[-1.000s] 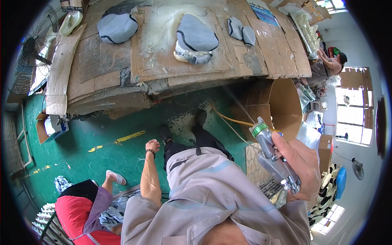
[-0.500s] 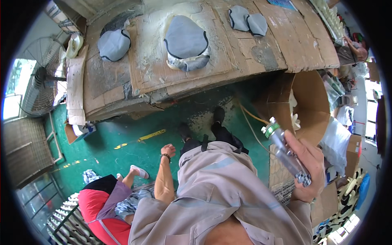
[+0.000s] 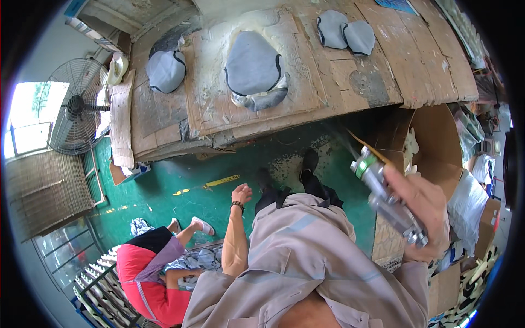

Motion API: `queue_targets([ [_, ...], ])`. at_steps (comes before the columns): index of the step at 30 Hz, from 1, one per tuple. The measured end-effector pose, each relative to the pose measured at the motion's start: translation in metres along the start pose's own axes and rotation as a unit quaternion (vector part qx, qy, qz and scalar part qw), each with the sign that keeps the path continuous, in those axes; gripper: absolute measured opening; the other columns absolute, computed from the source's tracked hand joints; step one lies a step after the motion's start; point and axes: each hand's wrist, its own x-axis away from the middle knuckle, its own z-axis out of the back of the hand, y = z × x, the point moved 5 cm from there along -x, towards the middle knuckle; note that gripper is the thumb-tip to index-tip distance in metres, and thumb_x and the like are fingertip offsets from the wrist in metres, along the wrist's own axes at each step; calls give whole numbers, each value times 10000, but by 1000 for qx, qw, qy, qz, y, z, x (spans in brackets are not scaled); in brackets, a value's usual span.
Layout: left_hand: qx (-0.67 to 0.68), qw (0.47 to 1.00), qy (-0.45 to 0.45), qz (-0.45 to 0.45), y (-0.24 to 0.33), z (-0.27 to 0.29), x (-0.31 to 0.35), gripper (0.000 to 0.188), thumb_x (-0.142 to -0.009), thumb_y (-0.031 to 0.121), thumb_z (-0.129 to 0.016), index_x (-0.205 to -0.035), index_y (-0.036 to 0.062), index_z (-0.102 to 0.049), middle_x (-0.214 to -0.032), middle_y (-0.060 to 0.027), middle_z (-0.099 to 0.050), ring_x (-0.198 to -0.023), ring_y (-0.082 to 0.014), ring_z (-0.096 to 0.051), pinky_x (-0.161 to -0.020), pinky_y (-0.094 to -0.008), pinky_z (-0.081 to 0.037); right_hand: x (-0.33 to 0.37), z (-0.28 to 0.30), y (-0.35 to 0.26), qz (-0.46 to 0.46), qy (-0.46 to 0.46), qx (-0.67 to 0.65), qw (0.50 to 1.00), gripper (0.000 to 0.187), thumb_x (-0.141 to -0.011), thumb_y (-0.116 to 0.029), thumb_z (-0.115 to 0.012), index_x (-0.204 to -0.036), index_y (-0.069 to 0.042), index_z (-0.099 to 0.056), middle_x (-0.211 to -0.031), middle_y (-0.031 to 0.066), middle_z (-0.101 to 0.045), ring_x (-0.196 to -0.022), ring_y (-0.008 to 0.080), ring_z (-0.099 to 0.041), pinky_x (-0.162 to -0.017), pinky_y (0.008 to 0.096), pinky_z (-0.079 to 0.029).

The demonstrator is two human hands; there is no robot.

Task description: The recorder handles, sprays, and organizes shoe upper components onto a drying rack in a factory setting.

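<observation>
Out to the right, my right hand [image 3: 424, 210] is closed around a metal spray gun [image 3: 385, 188] with a green ring near its front end. My left hand [image 3: 241, 194], a dark bracelet on its wrist, hangs by my left thigh, fingers curled in and nothing visible in them. Ahead on the bench lies a large grey pad with black edging [image 3: 253, 63], its near end over a paler padded piece [image 3: 263, 99]. A smaller grey pad [image 3: 166, 71] rests to its left. Two more, a left one [image 3: 332, 29] and a right one [image 3: 359, 37], touch each other at the far right.
Cardboard covers the workbench [image 3: 153, 123]. An open cardboard box [image 3: 437, 145] holding pale pieces stands under its right side, near a hose [image 3: 369, 146]. A standing fan [image 3: 76, 106] is at left. Behind my left arm, a person in red [image 3: 145, 273] bends over patterned cloth.
The whole view has shifted, so the bench and floor sit further right and lower. The spray gun stays in my right hand, and a faint pale streak now shows ahead of its front end.
</observation>
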Motion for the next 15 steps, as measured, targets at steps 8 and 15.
queue_targets([
  [8, -29, 997, -5, 72, -44, 23, -7, 330, -979, 245, -640, -1274, 96, -638, -1081, -96, -726, -920, -220, -710, -764, -422, -583, -14, -19, -21, -6, 29, 1, 1000, 549, -747, -79, -682, -1284, 31, -649, -820, 120, -612, -715, 232, -596, -658, 288, -462],
  [15, -70, 990, 34, -116, 9, 19, -8, 346, -943, 226, -686, -1251, 74, -650, -941, -65, -725, -773, -142, -685, -648, -298, -558, -8, -32, -38, 57, -33, 21, 998, 591, -699, -77, -768, -1281, -30, -675, -747, 80, -618, -650, 217, -623, -588, 311, -488],
])
